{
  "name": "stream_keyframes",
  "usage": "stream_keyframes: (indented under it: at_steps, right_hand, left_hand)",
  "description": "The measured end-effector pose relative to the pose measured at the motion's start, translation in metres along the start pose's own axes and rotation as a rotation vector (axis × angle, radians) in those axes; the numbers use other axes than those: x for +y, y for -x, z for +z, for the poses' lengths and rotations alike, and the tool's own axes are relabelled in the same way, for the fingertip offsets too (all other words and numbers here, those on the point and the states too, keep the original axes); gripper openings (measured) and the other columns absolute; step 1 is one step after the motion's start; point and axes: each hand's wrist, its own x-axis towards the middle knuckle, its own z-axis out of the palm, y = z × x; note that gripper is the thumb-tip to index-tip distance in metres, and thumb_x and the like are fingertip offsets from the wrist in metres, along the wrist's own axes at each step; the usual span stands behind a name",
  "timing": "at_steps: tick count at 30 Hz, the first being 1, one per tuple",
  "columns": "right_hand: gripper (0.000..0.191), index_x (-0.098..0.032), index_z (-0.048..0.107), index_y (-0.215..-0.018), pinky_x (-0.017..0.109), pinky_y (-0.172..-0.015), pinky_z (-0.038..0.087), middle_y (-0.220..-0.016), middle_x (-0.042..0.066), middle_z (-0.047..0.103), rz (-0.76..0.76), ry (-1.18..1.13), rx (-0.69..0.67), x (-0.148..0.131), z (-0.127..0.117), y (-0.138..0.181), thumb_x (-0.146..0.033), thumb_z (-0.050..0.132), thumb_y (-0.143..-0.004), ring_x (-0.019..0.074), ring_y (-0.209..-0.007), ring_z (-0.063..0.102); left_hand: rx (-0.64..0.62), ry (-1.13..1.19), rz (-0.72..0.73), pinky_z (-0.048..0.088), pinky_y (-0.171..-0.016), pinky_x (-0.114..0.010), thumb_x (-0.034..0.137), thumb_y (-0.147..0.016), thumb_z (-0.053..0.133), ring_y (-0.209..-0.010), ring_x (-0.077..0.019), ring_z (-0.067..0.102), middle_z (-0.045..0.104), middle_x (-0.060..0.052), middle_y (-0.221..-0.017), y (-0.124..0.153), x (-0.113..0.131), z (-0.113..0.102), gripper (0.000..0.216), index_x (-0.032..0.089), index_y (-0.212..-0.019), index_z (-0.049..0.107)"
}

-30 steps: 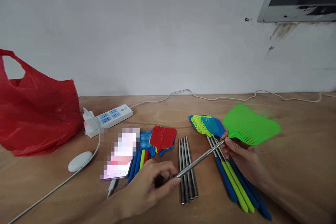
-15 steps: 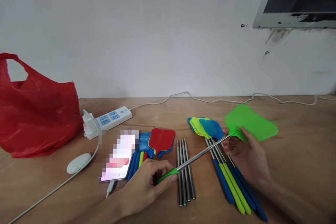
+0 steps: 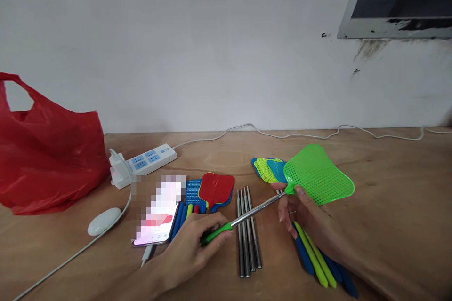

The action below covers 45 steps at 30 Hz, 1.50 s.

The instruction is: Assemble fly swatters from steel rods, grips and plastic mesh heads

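A green fly swatter is held slantwise above the table, its head up at the right and its metal rod running down to the left. My left hand is closed around its green handle. At the neck just below the swatter head, my right hand pinches it between thumb and fingers. Under my right hand lie several assembled swatters with yellow-green handles and blue ones, partly hidden. Several loose metal rods lie side by side between my hands. Behind my left hand are loose swatter heads, a red one on top, and colored handles.
A phone with a blurred screen lies left of the handles, a cable plugged into it. Farther left are a white power strip, a white mouse-shaped object and a red plastic bag. A thin cord runs along the wall.
My right hand has moved left with the swatter head, and the visible rod between my hands has become shorter. My left hand stays around the handle, shifted slightly left.
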Motion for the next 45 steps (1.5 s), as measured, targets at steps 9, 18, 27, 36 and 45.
stream_keyframes:
  at_steps: [9, 18, 27, 36, 45]
  right_hand:
    - [0.052, -0.019, 0.067, -0.12, 0.021, -0.04, 0.047, -0.071, 0.006, 0.073, 0.034, 0.019, -0.224, 0.024, 0.003, 0.009, -0.061, 0.048, -0.095, 0.0134, -0.048, 0.06]
    - [0.021, -0.023, 0.071, -0.096, 0.019, -0.05, 0.049, -0.074, 0.001, 0.073, 0.048, 0.125, -0.183, 0.011, 0.007, 0.013, -0.041, 0.073, -0.086, 0.0102, -0.058, 0.062]
    - [0.02, -0.022, 0.073, -0.089, 0.022, -0.058, 0.051, -0.071, 0.001, 0.073, 0.038, 0.157, -0.133, 0.013, 0.003, 0.016, -0.042, 0.072, -0.087, 0.0119, -0.063, 0.064]
    - [0.022, -0.023, 0.072, -0.088, 0.026, -0.056, 0.049, -0.066, 0.001, 0.07, 0.01, 0.143, -0.047, 0.016, 0.001, 0.019, -0.045, 0.072, -0.085, 0.0158, -0.061, 0.064]
    - [0.027, -0.022, 0.071, -0.073, 0.022, -0.048, 0.044, -0.061, -0.002, 0.061, -0.116, -0.113, 0.317, -0.011, -0.013, 0.004, -0.042, 0.087, -0.066, 0.011, -0.052, 0.051]
  left_hand:
    - [0.003, 0.099, 0.008, 0.026, -0.055, -0.025, 0.041, -0.1, 0.048, -0.058, -0.0117, 0.038, 0.045, 0.004, -0.065, -0.001, 0.007, 0.009, 0.034, 0.018, -0.077, 0.056]
    - [-0.097, 0.152, 0.021, 0.026, -0.055, -0.025, 0.043, -0.102, 0.046, -0.058, -0.0106, 0.039, 0.043, 0.005, -0.064, -0.001, 0.015, 0.013, 0.037, 0.018, -0.078, 0.057]
    - [-0.211, 0.103, -0.056, 0.033, -0.068, -0.024, 0.043, -0.105, 0.041, -0.069, -0.0125, 0.047, 0.051, 0.004, -0.071, 0.004, 0.025, 0.0, 0.037, 0.02, -0.083, 0.061]
    - [-0.482, 0.809, -0.339, 0.02, -0.034, -0.021, 0.071, -0.094, 0.039, -0.033, -0.0085, 0.026, 0.037, 0.009, -0.041, -0.001, 0.024, 0.001, 0.058, 0.019, -0.072, 0.053]
    - [-0.648, 1.119, -0.425, 0.017, -0.027, -0.022, 0.071, -0.089, 0.051, -0.024, -0.0076, 0.022, 0.035, 0.01, -0.034, -0.004, 0.013, -0.011, 0.056, 0.022, -0.063, 0.046]
